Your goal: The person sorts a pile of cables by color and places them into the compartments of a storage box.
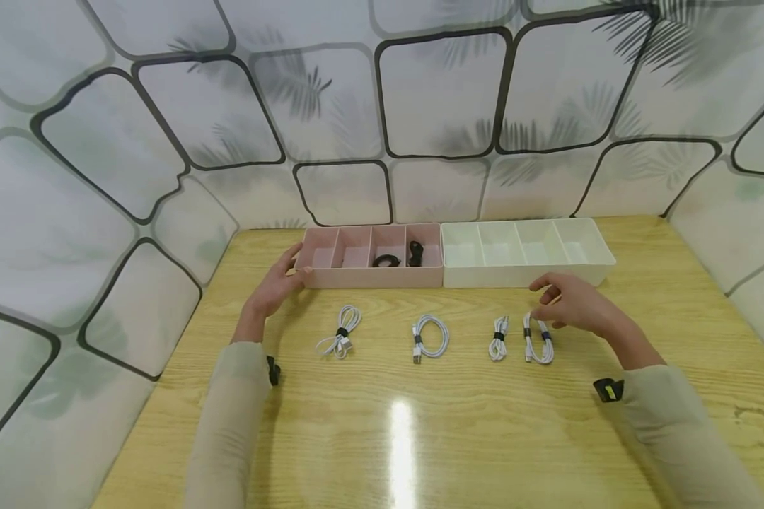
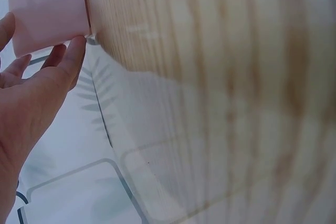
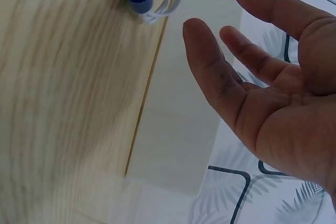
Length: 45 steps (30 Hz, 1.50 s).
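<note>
My left hand [image 1: 277,286] touches the left end of a pink divided box [image 1: 375,278]; in the left wrist view its fingertips lie along the box's edge [image 2: 50,11]. My right hand [image 1: 576,302] is in front of the white divided box [image 1: 528,276], fingers loosely bent and nothing between them. Just below its fingertips lies a white cable [image 1: 538,346] folded into a bundle with a dark tie. Part of a white cable [image 3: 170,3] also shows past the fingers in the right wrist view.
More tied white cables lie in a row: a small bundle [image 1: 498,339], a round coil [image 1: 431,336] and a looped one [image 1: 344,332]. Inside the pink box are a black coiled cable [image 1: 386,261] and a black bundle [image 1: 416,253]. Patterned covering [image 1: 344,106] rises behind the wooden table [image 1: 331,424].
</note>
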Motion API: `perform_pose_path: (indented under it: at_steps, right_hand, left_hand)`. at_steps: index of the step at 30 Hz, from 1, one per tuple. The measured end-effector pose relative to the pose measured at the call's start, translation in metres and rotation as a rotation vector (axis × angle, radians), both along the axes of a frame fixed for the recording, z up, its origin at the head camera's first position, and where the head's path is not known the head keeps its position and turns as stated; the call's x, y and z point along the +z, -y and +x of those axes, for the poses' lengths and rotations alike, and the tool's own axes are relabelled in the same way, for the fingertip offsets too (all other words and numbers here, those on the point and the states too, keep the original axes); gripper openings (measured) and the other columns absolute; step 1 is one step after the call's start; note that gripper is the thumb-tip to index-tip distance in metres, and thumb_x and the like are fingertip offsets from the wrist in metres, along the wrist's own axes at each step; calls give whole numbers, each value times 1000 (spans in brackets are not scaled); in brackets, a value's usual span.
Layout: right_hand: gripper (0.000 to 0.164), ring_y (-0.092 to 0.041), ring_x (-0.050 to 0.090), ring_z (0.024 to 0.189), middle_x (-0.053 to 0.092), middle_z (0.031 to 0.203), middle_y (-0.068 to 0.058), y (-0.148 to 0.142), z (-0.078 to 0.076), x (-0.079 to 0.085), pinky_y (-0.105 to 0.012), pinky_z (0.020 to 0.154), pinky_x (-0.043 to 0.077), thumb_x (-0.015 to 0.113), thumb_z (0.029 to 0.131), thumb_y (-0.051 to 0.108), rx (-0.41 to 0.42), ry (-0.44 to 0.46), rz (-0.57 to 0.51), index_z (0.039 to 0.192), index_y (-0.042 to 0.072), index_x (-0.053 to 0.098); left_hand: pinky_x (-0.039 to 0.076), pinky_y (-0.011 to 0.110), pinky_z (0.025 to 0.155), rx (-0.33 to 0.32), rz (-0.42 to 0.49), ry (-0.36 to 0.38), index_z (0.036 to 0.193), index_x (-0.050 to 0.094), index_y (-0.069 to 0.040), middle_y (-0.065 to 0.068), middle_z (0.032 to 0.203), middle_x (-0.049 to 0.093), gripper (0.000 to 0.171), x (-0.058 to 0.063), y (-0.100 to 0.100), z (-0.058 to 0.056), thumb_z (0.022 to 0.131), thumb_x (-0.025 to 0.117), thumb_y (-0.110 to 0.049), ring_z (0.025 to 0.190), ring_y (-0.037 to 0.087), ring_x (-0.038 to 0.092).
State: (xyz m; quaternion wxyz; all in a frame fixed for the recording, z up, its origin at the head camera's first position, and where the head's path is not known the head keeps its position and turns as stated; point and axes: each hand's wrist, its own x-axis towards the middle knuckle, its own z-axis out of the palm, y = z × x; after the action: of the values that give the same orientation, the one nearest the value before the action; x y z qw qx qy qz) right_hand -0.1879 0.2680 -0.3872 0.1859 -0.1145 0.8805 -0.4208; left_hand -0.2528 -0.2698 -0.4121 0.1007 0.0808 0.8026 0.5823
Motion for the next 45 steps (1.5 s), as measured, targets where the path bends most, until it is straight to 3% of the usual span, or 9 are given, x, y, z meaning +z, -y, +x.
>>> perform_pose_path:
  at_steps: [5,12,19,24,35,39,45]
  right_hand:
    - [59,-23,61,82,52,102,-19,-4,3,-4,-38,71,59,71,91,12,-13,57,41,136,-14,42]
    - [58,-22,61,77,55,93,-15,-7,6,-12,-37,66,58,72,89,10,-10,90,63,132,-16,42]
    - [56,-19,64,69,63,87,-12,-7,8,-20,-37,61,56,73,87,10,-4,108,66,127,-18,45]
    - [52,-18,66,66,64,86,-11,-7,8,-24,-36,59,56,74,85,11,-9,103,91,122,-16,49]
    - [42,-18,64,60,61,79,-9,-3,7,-30,-34,55,54,75,83,8,-4,49,106,112,-14,55]
    - [41,-18,65,59,62,78,-9,-3,8,-30,-34,54,55,74,83,6,-12,55,94,112,-15,55]
    - [39,-18,64,60,63,79,-11,-3,8,-30,-35,55,55,72,83,3,-26,55,83,111,-17,55]
  left_hand:
    - [29,65,109,-19,23,-9,160,9,-4,36,156,19,70,5,-2,3,103,50,-7,138,52,29]
    - [32,60,110,1,-6,3,161,9,-14,30,159,18,70,-11,4,-4,104,50,-15,139,48,31]
    - [27,62,111,-3,23,17,161,9,-10,31,159,13,71,-9,4,-4,104,50,-12,142,49,24]
    - [28,61,112,-3,27,34,160,9,-7,32,158,15,71,-5,2,-3,103,51,-11,142,48,25]
    - [33,59,110,20,-13,14,161,11,-13,30,157,21,72,-7,3,-5,103,54,-15,139,46,32]
    - [31,60,111,24,3,29,161,11,-12,30,158,19,72,-4,3,-3,103,54,-13,140,47,30]
    - [30,62,110,2,0,35,159,9,-3,35,157,17,71,16,-6,7,103,51,-8,139,51,29]
